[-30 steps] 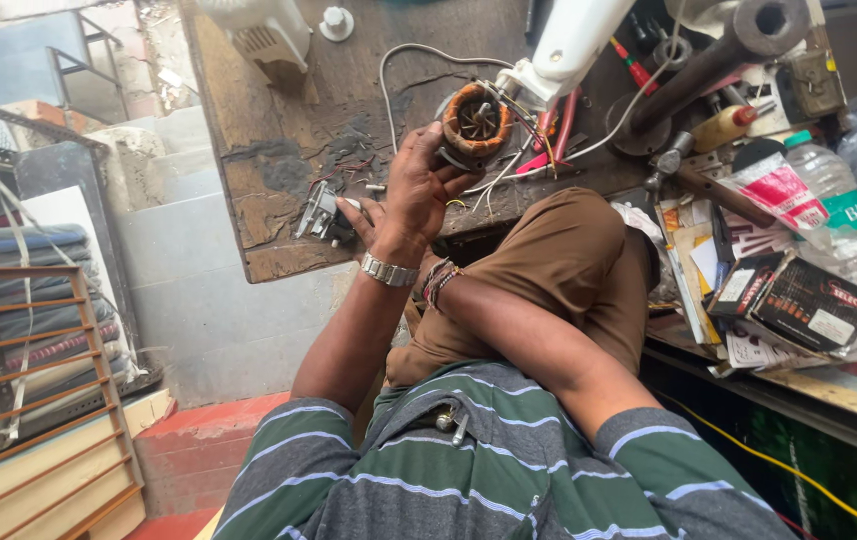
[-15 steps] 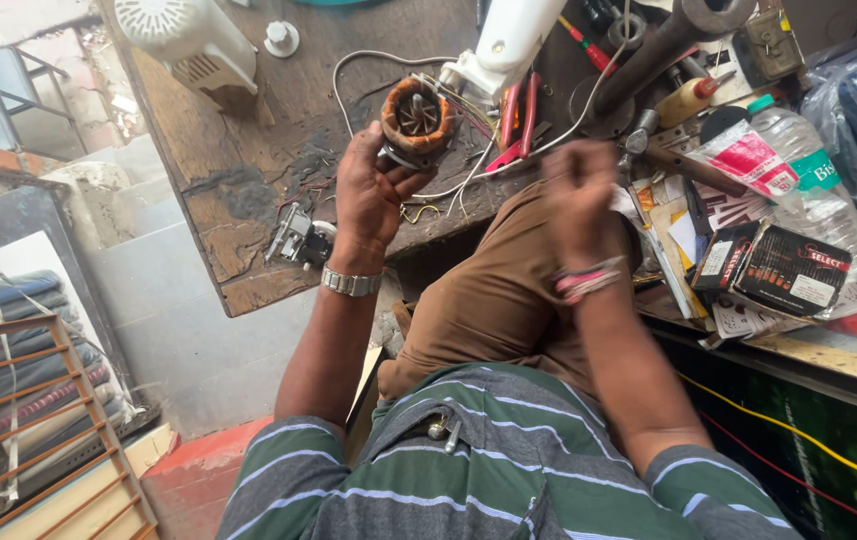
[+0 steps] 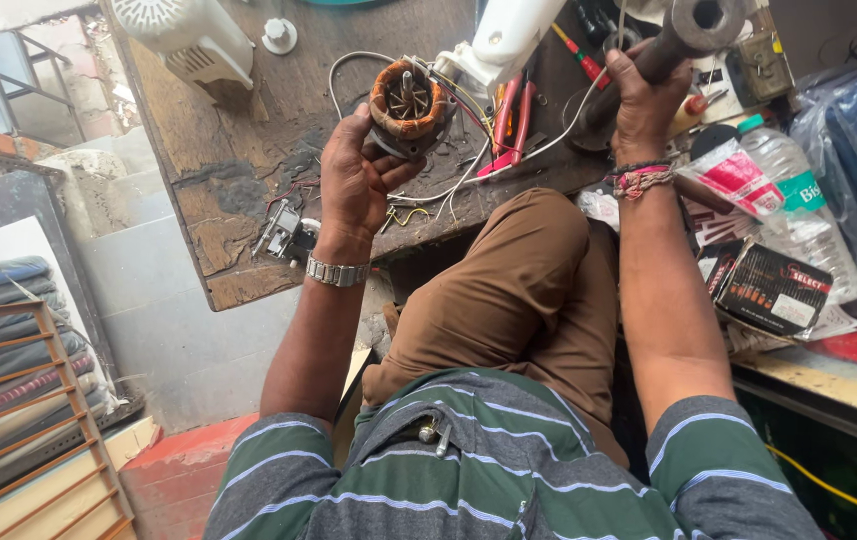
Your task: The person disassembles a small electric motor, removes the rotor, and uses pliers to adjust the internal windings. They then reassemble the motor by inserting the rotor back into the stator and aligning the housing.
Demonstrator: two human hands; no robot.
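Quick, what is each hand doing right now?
Left hand: closed around the copper-wound motor.
Right hand: closed around the thick dark metal pipe.

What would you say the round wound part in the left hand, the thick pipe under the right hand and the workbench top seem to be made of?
Wound part: apparently copper wire coils, orange-brown and glossy, around a dull grey metal core.
Pipe: looks like steel or iron, dark grey, matt, thick-walled at its open end.
Workbench top: likely wood, brown, worn and stained, with chipped edges.
The left hand holds the wound part; the right hand grips the pipe.
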